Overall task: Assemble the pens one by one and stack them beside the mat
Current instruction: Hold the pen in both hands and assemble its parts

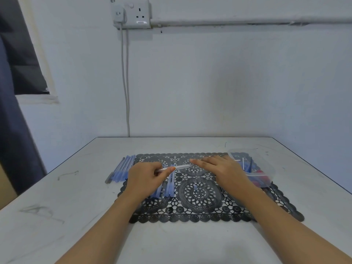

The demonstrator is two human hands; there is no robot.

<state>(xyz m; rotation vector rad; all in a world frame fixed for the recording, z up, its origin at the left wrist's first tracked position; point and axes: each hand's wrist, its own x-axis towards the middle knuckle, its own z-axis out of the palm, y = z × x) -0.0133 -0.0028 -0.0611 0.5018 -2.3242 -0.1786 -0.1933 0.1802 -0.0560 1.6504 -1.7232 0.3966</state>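
Two hands were over the black lace mat (202, 208) in the middle of the white table (66, 216). The left hand (144, 178) pinched a clear pen barrel (181, 167) between thumb and curled fingers, holding it crosswise above the mat's far half. The right hand (219, 166) lay beside it with fingers straight and together, fingertips at the barrel's free end — whether they touched it could not be told. Several blue pens (122, 168) lay side by side on the table, just beside the mat's left edge. More blue pens (170, 187) lay on the mat itself, partly under the left hand. A clear plastic tub (266, 169) sat on the mat's far right corner — its contents blue and red, too blurred to name.
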